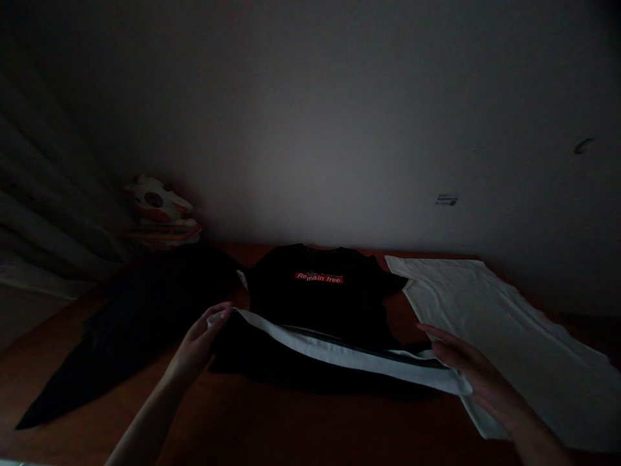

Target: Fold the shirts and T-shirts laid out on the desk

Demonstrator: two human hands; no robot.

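A black T-shirt [320, 294] with a red "Remain free" label lies flat on the brown surface [233, 421]. In front of it a dark garment with a white stripe [339, 356] is stretched sideways. My left hand [198, 343] pinches its left end, fingers closed on the white edge. My right hand [475, 375] is at its right end, fingers extended along the cloth; its grip is partly hidden.
A white garment [504, 330] lies spread at the right. A dark garment [136, 323] lies at the left. A white and orange toy [158, 210] stands at the back left by a curtain [43, 226]. A plain wall [339, 129] rises behind. The room is dim.
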